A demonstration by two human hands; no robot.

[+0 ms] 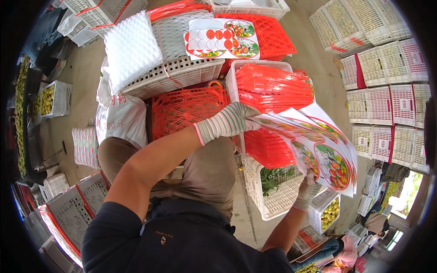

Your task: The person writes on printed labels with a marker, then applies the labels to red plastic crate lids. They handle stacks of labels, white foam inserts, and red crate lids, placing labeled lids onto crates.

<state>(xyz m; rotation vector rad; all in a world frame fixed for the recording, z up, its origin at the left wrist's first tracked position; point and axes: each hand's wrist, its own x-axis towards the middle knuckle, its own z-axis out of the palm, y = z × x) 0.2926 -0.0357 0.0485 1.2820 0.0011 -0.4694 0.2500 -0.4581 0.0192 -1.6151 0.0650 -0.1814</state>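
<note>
A fanned stack of printed fruit-label sheets (pixel 329 150) is held between my two gloved hands. My left hand (pixel 235 121), in a green-striped white glove, grips the sheets' left end. At their lower edge my right hand (pixel 309 186) grips them, also gloved. The sheets hang over a tall pile of red plastic trays (pixel 273 82) in a white crate (pixel 232 73), covering part of it. In front of my knees lies a red plastic lattice basket (pixel 187 111). More label sheets (pixel 244 32), with smaller round-sticker sheets (pixel 210 39) on top, lie farther off.
White foam netting (pixel 133 49) rests on a white crate (pixel 184 73) at the far left. Below it slumps a printed white sack (pixel 121 116). A white crate (pixel 269 208) with green leaves (pixel 273 179) stands at my right. Stacked crates (pixel 385 92) line the right side. Other people (pixel 344 254) are nearby.
</note>
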